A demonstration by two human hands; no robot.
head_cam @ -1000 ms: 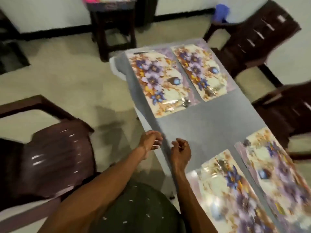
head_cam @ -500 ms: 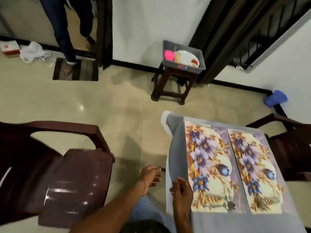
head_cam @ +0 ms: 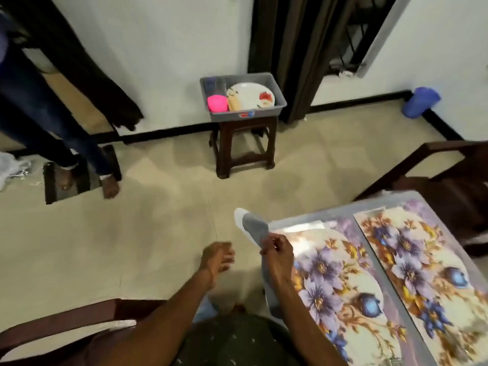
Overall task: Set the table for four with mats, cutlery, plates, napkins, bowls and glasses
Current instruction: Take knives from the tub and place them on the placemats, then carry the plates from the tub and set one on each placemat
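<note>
Tiled room: grey tub (head_cam: 280,101) of plates (head_cam: 250,96) now coming into view ahead. My left hand (head_cam: 217,257) is hanging loosely curled, empty; my right hand (head_cam: 278,249) is pinching something small, unidentifiable, beside the floral mats (head_cam: 340,281).

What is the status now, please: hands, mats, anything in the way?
Left hand loose, empty. Right hand fingers curled, contents unclear. Two mats laid. Plates in bin; floor path open.
</note>
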